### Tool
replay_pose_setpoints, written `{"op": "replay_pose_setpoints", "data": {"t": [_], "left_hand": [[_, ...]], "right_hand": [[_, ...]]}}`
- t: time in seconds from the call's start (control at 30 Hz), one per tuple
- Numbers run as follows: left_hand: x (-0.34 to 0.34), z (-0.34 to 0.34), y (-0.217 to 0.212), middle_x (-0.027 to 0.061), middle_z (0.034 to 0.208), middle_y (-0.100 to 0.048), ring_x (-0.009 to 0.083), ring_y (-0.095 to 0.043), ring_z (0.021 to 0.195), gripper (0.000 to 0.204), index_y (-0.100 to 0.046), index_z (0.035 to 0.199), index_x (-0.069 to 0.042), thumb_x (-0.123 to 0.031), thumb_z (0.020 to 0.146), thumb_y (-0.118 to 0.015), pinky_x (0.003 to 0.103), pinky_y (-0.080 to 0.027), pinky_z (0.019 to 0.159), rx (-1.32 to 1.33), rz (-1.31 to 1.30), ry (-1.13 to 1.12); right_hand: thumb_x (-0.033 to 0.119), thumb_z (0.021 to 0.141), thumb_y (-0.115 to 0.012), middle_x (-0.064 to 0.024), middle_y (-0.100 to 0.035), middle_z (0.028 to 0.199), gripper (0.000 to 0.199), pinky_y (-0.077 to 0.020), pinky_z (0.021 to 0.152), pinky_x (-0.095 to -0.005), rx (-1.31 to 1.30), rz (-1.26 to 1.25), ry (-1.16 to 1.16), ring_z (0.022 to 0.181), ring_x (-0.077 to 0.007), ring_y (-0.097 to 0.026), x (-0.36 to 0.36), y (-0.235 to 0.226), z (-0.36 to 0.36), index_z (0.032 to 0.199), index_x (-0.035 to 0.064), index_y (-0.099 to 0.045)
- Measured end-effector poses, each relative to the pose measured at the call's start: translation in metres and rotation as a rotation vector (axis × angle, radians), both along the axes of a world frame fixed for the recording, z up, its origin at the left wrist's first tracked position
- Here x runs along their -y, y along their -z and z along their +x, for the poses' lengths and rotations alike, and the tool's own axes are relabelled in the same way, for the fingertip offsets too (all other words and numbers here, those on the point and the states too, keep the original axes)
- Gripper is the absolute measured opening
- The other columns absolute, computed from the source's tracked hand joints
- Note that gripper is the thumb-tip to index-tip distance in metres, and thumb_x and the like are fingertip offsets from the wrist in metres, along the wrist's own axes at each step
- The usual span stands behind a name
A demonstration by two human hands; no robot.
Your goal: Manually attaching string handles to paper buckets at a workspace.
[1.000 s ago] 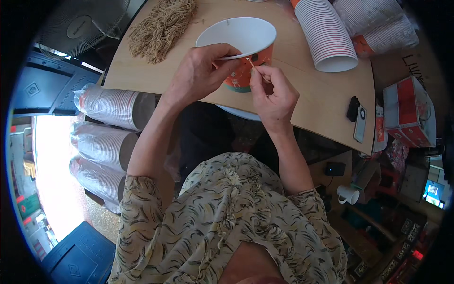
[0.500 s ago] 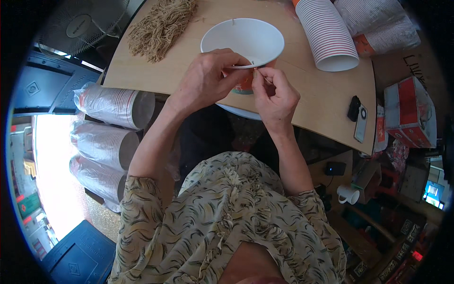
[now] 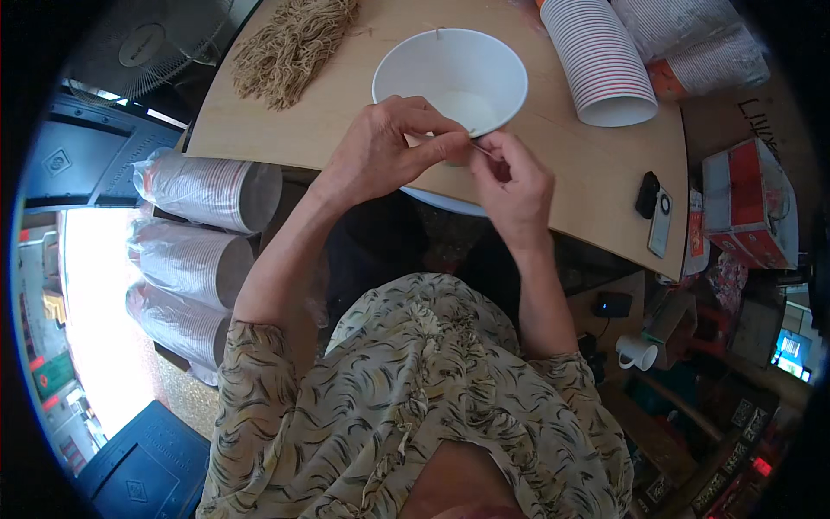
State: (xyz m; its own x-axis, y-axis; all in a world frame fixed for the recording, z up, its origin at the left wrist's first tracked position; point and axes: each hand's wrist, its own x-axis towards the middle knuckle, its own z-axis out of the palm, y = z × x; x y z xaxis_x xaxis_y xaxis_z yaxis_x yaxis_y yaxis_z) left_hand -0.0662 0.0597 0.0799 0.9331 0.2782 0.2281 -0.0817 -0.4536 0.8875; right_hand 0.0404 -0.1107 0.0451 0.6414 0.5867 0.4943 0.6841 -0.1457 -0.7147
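A large white paper bucket [image 3: 450, 65] is tipped toward me at the table's near side, its inside and pale bottom showing. My left hand [image 3: 380, 147] is closed at the near rim, thumb and fingers pinching it. Just right of that, my right hand [image 3: 516, 186] is closed in a pinch on a thin string [image 3: 484, 150], which runs toward my left fingertips. Where the string meets the rim is hidden by my fingers. A short bit of tan string [image 3: 438, 35] shows at the far rim. Behind my left hand lies a bundle of tan strings [image 3: 294, 56].
Nested paper buckets [image 3: 601, 65] lie on the table [image 3: 596, 186] at the right, with bagged ones [image 3: 705, 65] beyond. A black object [image 3: 647, 195] lies near the right edge. Bagged stacks [image 3: 203, 190] sit low at the left, and a fan [image 3: 143, 48] stands behind them.
The paper bucket has tilted further toward me and shifted slightly right, showing more of its inside. My right hand has moved slightly down and right, and the string between my hands now shows.
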Motion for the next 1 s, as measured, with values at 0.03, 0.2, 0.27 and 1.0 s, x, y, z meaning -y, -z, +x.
{"op": "replay_pose_setpoints", "data": {"t": [0.03, 0.2, 0.27, 1.0], "left_hand": [[-0.002, -0.001, 0.000, 0.0082, 0.086, -0.072, 0.0186, -0.066, 0.081, 0.016, -0.080, 0.099, -0.009, -0.021, 0.090, -0.075, 0.034, -0.053, 0.075, 0.001, -0.003, -0.001], [-0.005, 0.003, -0.001, 0.0050, 0.086, -0.071, 0.0147, -0.062, 0.079, 0.012, -0.080, 0.097, -0.009, -0.016, 0.089, -0.076, 0.031, -0.049, 0.067, -0.007, 0.127, 0.097], [-0.008, 0.005, 0.000, 0.0059, 0.087, -0.073, 0.0180, -0.066, 0.080, 0.014, -0.080, 0.095, -0.010, -0.020, 0.086, -0.077, 0.033, -0.052, 0.071, -0.036, 0.120, 0.113], [-0.013, 0.001, -0.014, 0.0031, 0.105, -0.071, 0.0109, -0.065, 0.089, 0.030, -0.064, 0.115, -0.002, -0.028, 0.106, -0.053, 0.022, -0.051, 0.064, -0.091, -0.157, 0.104]], "right_hand": [[0.004, 0.082, -0.073, -0.0085, -0.069, 0.079, 0.014, -0.0546, 0.061, -0.0367, -0.013, -0.122, 0.028, 0.071, -0.0246, -0.070, 0.007, -0.003, 0.006, 0.094, 0.0067, -0.066], [0.009, 0.088, -0.070, -0.0089, -0.067, 0.077, 0.007, -0.0527, 0.061, -0.0374, 0.334, -0.155, 0.327, 0.069, -0.0260, -0.067, 0.028, -0.036, 0.066, 0.093, 0.0067, -0.066], [0.009, 0.091, -0.070, -0.0095, -0.069, 0.081, 0.007, -0.0540, 0.064, -0.0343, 0.325, -0.108, 0.323, 0.072, -0.0233, -0.069, 0.021, -0.059, 0.069, 0.096, 0.0051, -0.067], [0.001, 0.086, -0.074, -0.0097, -0.070, 0.087, 0.016, -0.0557, 0.072, -0.0302, 0.097, 0.146, -0.182, 0.081, -0.0194, -0.070, -0.008, -0.027, 0.029, 0.100, -0.0004, -0.068]]}}
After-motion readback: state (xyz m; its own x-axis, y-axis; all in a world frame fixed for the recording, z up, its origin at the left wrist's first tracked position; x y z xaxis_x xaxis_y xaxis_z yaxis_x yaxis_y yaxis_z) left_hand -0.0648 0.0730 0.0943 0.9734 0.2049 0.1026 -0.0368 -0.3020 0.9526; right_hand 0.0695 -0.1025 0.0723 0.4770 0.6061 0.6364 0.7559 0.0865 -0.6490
